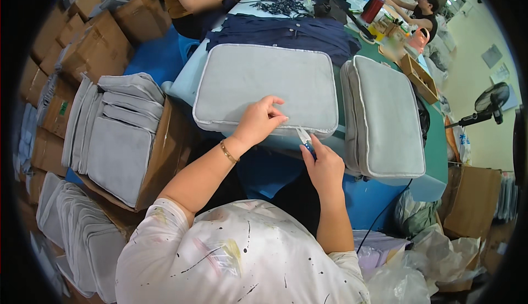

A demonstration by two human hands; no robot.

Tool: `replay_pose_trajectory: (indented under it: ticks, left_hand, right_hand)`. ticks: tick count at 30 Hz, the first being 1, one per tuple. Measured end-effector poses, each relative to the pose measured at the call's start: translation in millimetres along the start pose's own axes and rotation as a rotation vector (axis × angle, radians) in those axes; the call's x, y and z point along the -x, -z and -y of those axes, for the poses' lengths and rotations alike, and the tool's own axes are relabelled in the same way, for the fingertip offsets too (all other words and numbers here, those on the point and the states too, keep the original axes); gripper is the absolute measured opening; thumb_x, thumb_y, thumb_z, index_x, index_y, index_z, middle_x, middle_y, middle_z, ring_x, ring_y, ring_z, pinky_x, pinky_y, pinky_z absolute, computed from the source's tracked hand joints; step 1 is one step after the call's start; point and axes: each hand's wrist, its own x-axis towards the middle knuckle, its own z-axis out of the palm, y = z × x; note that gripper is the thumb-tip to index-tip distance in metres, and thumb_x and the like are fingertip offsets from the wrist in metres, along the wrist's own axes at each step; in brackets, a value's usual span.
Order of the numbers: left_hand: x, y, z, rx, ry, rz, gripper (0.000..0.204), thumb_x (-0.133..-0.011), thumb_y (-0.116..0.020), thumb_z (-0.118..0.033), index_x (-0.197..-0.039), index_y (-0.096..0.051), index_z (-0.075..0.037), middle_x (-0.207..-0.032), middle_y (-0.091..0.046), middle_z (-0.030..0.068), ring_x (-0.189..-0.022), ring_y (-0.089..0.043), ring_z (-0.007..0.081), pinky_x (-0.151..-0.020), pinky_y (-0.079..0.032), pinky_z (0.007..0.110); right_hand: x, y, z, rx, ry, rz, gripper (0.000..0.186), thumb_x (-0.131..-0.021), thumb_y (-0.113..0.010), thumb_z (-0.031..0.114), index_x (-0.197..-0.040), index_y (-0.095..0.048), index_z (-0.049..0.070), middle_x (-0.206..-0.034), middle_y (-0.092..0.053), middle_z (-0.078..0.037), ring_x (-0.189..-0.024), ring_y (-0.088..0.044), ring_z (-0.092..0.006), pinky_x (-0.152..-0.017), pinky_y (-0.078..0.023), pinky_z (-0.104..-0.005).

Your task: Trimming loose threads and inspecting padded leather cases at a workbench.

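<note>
A grey, rounded rectangular padded case [267, 84] lies flat on the table in front of me, its piped near edge toward my body. Over that near edge is my left hand [258, 119], thumb and forefinger brought together in a pinch. Whatever sits between those fingertips, if anything, is too small to make out. My right hand [324, 163] is closed round small blue-handled thread snips [306, 140]. Their pale blades point at the case's near seam, right of the left hand. Just to the right, a stack of similar grey cases [388, 119] rests on the table.
An open carton [159, 161] packed with grey cases stands at my left, more cases [91, 238] beside it. Dark blue fabric [283, 33] lies beyond the case. Farther off are a wooden box [419, 78], a red bottle [374, 7], a black fan [489, 103] and two seated people.
</note>
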Motion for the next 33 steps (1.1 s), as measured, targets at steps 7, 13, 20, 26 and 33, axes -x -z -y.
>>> replay_pose_trajectory:
  ticks: [7, 13, 20, 26, 33]
  left_hand:
    - [2, -4, 1, 0.057, 0.078, 0.023, 0.039, -0.078, -0.072, -0.015, -0.11, -0.055, 0.0, -0.08, -0.069, 0.0094, -0.073, -0.063, 0.0175, -0.068, -0.049, 0.03]
    - [2, -1, 2, 0.087, 0.098, 0.029, 0.04, -0.078, -0.073, -0.016, -0.109, -0.055, 0.0, -0.081, -0.069, 0.009, -0.073, -0.063, 0.0162, -0.068, -0.049, 0.029]
    - [2, -1, 0, 0.077, 0.099, 0.039, 0.037, -0.08, -0.071, -0.014, -0.11, -0.055, 0.0, -0.081, -0.069, 0.0083, -0.073, -0.062, 0.0138, -0.067, -0.048, 0.027]
    - [17, 40, 8, 0.417, -0.071, 0.04, 0.025, -0.089, -0.061, -0.009, -0.113, -0.056, -0.002, -0.092, -0.067, 0.0087, -0.085, -0.061, 0.0102, -0.07, -0.047, 0.024]
    - [38, 47, 3, -0.385, -0.429, 0.015, 0.034, -0.08, -0.065, -0.004, -0.114, -0.06, -0.003, -0.104, -0.06, 0.0113, -0.095, -0.059, 0.025, -0.082, -0.048, 0.032]
  right_hand:
    - [-11, 7, 15, 0.105, 0.053, 0.19, 0.029, -0.085, -0.063, 0.03, -0.101, -0.065, 0.005, -0.067, -0.064, -0.008, -0.06, -0.064, -0.0266, -0.051, -0.049, -0.0367]
    - [-18, 8, 24, 0.158, 0.004, 0.278, 0.028, -0.084, -0.064, 0.029, -0.1, -0.066, 0.006, -0.068, -0.064, -0.011, -0.062, -0.063, -0.0297, -0.055, -0.049, -0.0392]
    - [-24, 13, 29, 0.237, -0.002, 0.361, 0.026, -0.085, -0.063, 0.029, -0.099, -0.066, 0.007, -0.068, -0.064, -0.01, -0.062, -0.063, -0.0298, -0.055, -0.049, -0.0399]
    - [-9, 33, 17, 0.108, -0.078, 0.222, 0.028, -0.084, -0.065, 0.029, -0.101, -0.067, 0.008, -0.074, -0.065, -0.013, -0.069, -0.063, -0.031, -0.059, -0.048, -0.0392]
    - [16, 13, 15, -0.113, -0.189, 0.103, 0.035, -0.081, -0.071, 0.031, -0.104, -0.066, 0.005, -0.069, -0.064, -0.007, -0.058, -0.061, -0.0236, -0.053, -0.048, -0.0333]
